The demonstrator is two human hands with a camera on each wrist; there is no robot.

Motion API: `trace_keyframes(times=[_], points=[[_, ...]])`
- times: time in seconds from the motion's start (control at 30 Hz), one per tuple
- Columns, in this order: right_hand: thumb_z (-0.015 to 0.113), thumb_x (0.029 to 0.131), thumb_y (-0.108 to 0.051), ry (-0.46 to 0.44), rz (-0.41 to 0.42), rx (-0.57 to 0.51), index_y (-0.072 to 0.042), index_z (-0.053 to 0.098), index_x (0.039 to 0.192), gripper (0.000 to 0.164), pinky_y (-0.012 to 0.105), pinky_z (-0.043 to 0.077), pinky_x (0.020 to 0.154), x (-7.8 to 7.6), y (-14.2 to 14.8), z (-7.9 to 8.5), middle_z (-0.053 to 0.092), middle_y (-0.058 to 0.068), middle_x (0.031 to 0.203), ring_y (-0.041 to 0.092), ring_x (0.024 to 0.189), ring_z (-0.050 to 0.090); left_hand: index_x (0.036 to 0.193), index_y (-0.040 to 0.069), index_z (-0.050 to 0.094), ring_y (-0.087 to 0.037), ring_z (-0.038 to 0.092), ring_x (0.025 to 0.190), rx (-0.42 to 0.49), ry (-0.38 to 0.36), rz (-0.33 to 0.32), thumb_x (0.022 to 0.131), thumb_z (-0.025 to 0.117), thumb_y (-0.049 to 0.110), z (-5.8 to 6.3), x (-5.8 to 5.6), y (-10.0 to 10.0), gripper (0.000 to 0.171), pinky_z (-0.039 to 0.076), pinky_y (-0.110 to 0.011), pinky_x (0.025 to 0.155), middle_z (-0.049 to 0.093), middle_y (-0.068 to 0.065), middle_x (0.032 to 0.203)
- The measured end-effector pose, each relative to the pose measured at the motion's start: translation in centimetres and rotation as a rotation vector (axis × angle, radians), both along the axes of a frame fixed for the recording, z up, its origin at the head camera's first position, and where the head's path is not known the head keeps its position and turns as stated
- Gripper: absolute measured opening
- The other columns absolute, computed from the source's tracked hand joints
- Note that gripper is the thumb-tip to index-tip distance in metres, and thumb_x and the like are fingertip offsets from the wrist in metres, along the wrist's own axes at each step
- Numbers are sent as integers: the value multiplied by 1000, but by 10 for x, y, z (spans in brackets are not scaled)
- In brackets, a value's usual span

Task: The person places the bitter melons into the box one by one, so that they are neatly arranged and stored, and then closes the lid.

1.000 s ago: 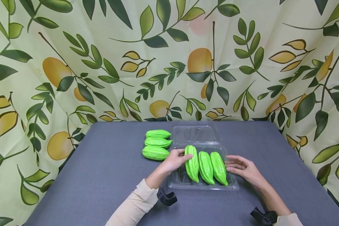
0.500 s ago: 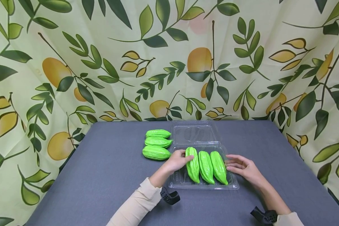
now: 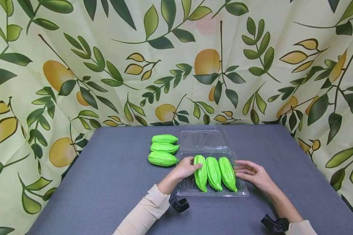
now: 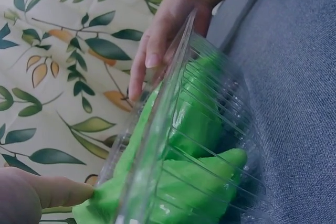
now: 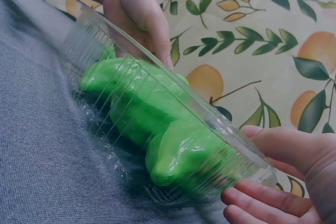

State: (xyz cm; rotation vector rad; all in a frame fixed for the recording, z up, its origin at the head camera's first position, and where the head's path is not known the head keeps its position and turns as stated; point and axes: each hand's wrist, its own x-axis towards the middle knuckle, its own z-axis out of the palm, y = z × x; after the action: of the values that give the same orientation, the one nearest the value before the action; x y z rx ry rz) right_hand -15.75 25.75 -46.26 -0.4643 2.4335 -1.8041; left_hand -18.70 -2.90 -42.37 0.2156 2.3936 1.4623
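Observation:
My left hand (image 3: 186, 168) pinches the upper end of a bright green, ridged bitter melon (image 3: 200, 178), leftmost in the clear plastic clamshell container (image 3: 183, 192). Its thumb (image 4: 65, 191) presses on the melon's end in the left wrist view. Two more bitter melons, a middle one (image 3: 214, 174) and a right one (image 3: 227, 174), lie side by side in the base. At the container's right wall is my right hand (image 3: 254, 174), fingers extended. In the right wrist view, its thumb (image 5: 254, 130) is right at the rim, with the fingers (image 5: 262, 200) along the outer wall.
Left of the container, three more bitter melons (image 3: 163, 158) lie stacked one behind another on the grey-blue tabletop (image 3: 111, 182). The hinged transparent lid (image 3: 203, 138) lies open toward the back. A leaf-and-fruit patterned curtain (image 3: 176, 94) hangs behind the table.
My left hand has moved slightly right and lowered the left bitter melon, which now lies closer against the middle one. The right hand has stayed at the container's side.

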Motion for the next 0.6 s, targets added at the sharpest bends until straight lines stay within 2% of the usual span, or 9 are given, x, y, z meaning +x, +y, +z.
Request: trace_keyframes(times=[0.1, 0.27, 0.4, 0.5, 0.6], points=[[65, 90, -7, 8, 6, -7, 12, 47, 130, 48, 14, 56, 77, -1, 1, -1, 68, -20, 105, -5, 93, 67, 126, -12, 52, -29, 64, 100, -2, -12, -17, 91, 62, 17, 1, 1, 0, 46, 55, -37, 89, 66, -25, 113], [65, 90, -7, 4, 8, -16, 13, 46, 130, 49, 14, 56, 78, 0, 0, 0, 68, -22, 104, -5, 93, 67, 131, -12, 48, -36, 59, 114, -31, -18, -49, 91, 61, 18, 5, 4, -1, 51, 49, -47, 101, 62, -27, 122], [65, 90, -7, 2, 2, -5, 14, 46, 130, 50, 13, 55, 78, 0, 0, 1, 67, -23, 104, -6, 93, 67, 136, -13, 42, -41, 49, 129, -70, -21, -53, 91, 62, 20, 9, 7, -2, 59, 41, -51, 110, 52, -30, 136], [65, 90, -8, -5, -2, 0, 14, 46, 130, 50, 13, 55, 78, 0, -1, 1, 67, -24, 103, -7, 93, 66, 141, -12, 36, -44, 38, 138, -98, -43, -45, 92, 62, 24, 11, 9, -3, 67, 34, -53, 115, 38, -33, 147], [65, 90, -8, -6, -1, -1, 14, 46, 130, 50, 13, 55, 78, 0, -1, 0, 67, -24, 103, -7, 93, 66, 141, -13, 35, -45, 34, 140, -109, -40, -44, 92, 62, 25, 12, 10, -4, 68, 32, -54, 117, 34, -35, 149]])
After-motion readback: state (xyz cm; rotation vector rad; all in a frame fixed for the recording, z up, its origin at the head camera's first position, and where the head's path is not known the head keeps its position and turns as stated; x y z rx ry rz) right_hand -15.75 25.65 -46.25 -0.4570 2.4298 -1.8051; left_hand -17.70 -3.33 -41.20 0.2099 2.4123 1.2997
